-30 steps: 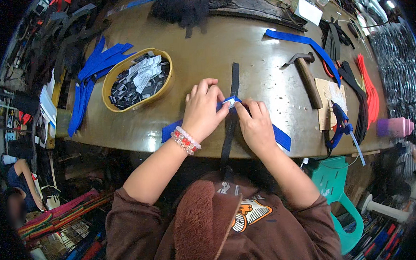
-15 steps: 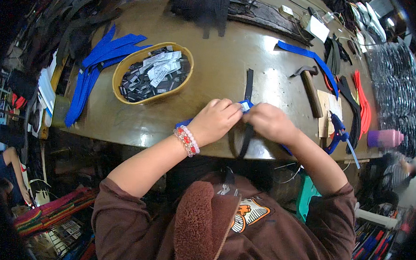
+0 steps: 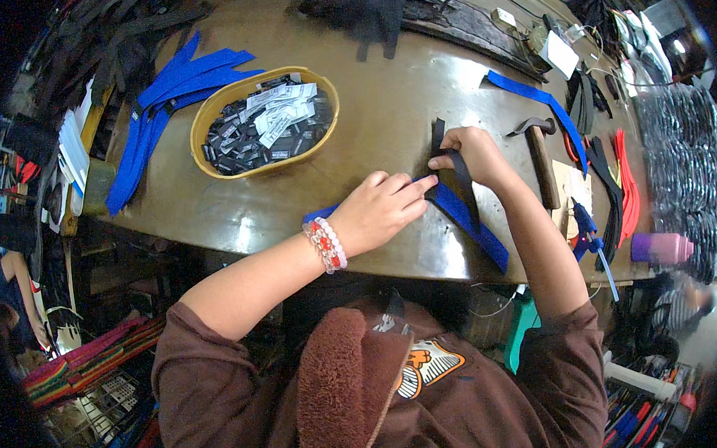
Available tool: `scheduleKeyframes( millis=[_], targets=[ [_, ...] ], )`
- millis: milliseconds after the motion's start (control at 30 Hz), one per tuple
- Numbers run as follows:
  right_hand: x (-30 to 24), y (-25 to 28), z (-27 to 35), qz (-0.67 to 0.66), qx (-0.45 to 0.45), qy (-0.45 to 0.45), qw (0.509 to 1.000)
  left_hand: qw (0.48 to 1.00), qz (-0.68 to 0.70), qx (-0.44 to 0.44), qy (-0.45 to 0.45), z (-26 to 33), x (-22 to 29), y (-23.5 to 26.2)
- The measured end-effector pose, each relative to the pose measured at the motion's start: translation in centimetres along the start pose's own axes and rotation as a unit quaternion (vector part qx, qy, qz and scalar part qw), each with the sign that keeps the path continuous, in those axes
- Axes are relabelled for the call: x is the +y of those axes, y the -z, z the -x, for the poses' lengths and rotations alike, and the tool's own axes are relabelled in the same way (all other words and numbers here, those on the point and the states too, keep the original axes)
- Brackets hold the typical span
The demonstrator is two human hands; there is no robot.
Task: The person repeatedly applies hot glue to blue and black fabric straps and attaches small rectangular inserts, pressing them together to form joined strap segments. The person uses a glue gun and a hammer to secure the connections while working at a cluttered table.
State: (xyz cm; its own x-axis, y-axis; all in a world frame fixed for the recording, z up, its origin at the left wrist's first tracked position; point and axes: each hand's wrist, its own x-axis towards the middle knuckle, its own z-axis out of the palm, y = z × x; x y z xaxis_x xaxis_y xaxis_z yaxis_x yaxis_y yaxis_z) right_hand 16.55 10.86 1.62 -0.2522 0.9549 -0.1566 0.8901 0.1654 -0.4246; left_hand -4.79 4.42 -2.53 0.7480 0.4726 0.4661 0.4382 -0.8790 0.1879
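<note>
My left hand (image 3: pixel 381 212), with beaded bracelets at its wrist, presses down on a blue strap (image 3: pixel 476 232) lying along the near table edge. Its fingers are bent and close together, their tips at the strap's fold. Just right of them, my right hand (image 3: pixel 478 154) is closed on a black strap (image 3: pixel 463 188), thumb and fingers pinching it. One black end points away from me; the other hangs over the blue strap. My left fingers hide where the two straps meet.
Left of my hands stands a yellow tub (image 3: pixel 201 155) of black and white labels. Blue straps (image 3: pixel 155 125) lie beyond it. At right are a hammer (image 3: pixel 543 166), a blue glue gun (image 3: pixel 586 232), a purple-pink bottle (image 3: pixel 661 249) and red straps (image 3: pixel 626 186).
My right hand has moved up and away from my left fingers, lifting the black strap across the blue one. The white label at my left fingertips is now hidden. My left hand stays almost in place.
</note>
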Motion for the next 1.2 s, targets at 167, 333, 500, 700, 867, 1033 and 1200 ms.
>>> scheduleKeyframes(
  millis=[167,333,500,700,867,1033,1200],
  targets=[
    [5.8,2.1,1.9,0.192,0.435,-0.052,0.878,0.999,0.002,-0.039,-0.018,-0.5,0.0,0.7],
    [10.7,2.6,8.9,0.295,0.26,-0.218,0.893,0.998,0.058,-0.001,0.013,0.9,2.3,1.5],
    [-0.5,-0.1,14.4,-0.114,0.361,0.065,0.923,0.954,0.127,0.038,0.268,1.6,3.8,1.1],
    [-5.3,-4.0,19.3,-0.151,0.11,-0.098,0.978,0.957,0.114,0.095,0.248,2.0,4.3,1.0],
    [-5.5,-2.5,17.7,-0.097,0.141,-0.036,0.985,0.983,0.146,0.076,0.085,2.2,5.8,0.4],
    [-1.0,0.5,12.8,-0.306,0.086,-0.213,0.924,0.996,0.023,-0.077,0.032,1.7,8.3,0.4],
    [9.3,-0.1,8.7,0.159,0.397,-0.044,0.903,0.933,0.285,-0.084,0.202,-0.7,8.0,4.3]
  ],
)
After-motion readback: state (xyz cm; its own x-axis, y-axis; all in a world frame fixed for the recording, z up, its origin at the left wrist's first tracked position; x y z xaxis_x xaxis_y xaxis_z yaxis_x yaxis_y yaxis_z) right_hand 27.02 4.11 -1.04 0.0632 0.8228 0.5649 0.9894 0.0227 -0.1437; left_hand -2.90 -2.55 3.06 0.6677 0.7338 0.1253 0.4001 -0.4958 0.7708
